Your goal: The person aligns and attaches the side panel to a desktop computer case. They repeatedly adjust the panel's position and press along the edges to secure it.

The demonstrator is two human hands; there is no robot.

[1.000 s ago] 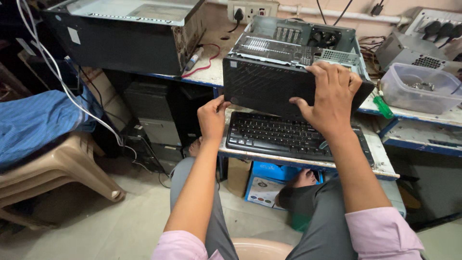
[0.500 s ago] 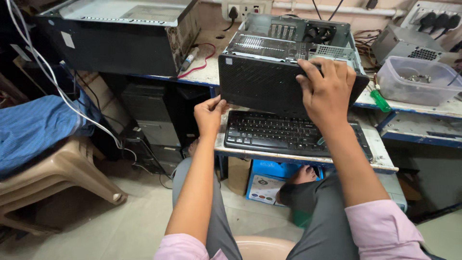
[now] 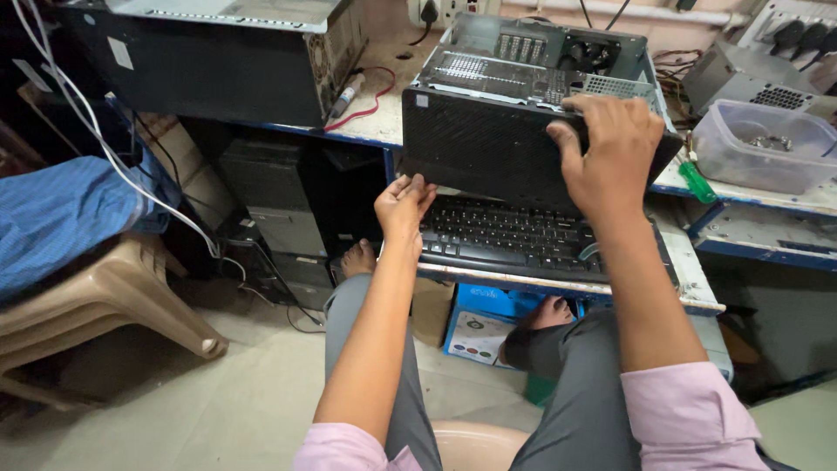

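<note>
— Where do our fingers sit on it?

— Our right hand (image 3: 610,153) is curled over the top front edge of the open computer case (image 3: 523,122), fingers spread down its black meshed front panel, thumb along the side of that face. Our left hand (image 3: 403,202) has its fingertips pressed up under the panel's lower left corner, only partly bent, not wrapped round anything.

— And the case itself?

— It lies on its side on the workbench (image 3: 384,122), front edge overhanging the keyboard (image 3: 514,235) on the pull-out tray below. The side cover is off, so we see a drive cage, a fan and metal brackets inside.

— How do we reckon it will handle?

— Heavy and stiff, we'd judge: a steel shell with parts bolted in. The front face looks like plastic, so it may flex or pop loose if we hang the weight on it alone. The bare sheet-metal edges of the open side could be sharp, and the boards inside are fragile.

— So where should we take hold?

— On the frame: one hand under the bottom corner, one over the top rim, much as now, and well clear of the fan and cabling.

— What lies around?

— A second closed case (image 3: 218,61) to the left, a clear plastic tub (image 3: 767,148) and a green-handled screwdriver (image 3: 697,183) to the right.
</note>
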